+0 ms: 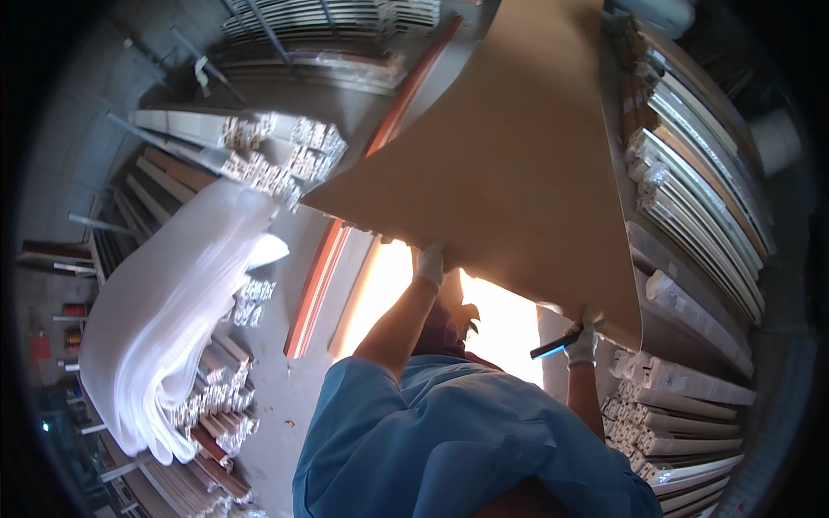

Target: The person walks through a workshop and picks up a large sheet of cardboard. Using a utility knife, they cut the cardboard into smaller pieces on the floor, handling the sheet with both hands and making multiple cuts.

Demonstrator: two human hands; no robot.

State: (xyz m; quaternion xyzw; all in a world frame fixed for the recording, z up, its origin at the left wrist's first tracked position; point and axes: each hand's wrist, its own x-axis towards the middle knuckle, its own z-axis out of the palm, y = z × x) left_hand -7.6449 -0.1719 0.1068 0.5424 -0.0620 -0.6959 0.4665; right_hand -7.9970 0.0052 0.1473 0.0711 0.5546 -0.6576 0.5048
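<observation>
A large sheet of brown paper or thin cardboard (527, 164) stretches from my body toward the far side, its near edge uneven. My left hand (429, 263), in a white glove, is closed on that near edge, left of the middle; part of its fingers is hidden by the sheet. Further right, my gloved right hand (584, 343) is closed at the same edge, close to the sheet's right corner. It also grips a dark, narrow, bar-shaped tool (555, 344) with a blue stripe, pointing left; I cannot make out its exact kind.
Racks of long profiles (699, 190) line the right side, with more bundled profiles (285, 151) on the left. A big roll of white foam sheeting (164, 319) hangs over the left rack. Reddish-brown strips (313, 293) lie along the floor. Strong glare lies beneath the sheet.
</observation>
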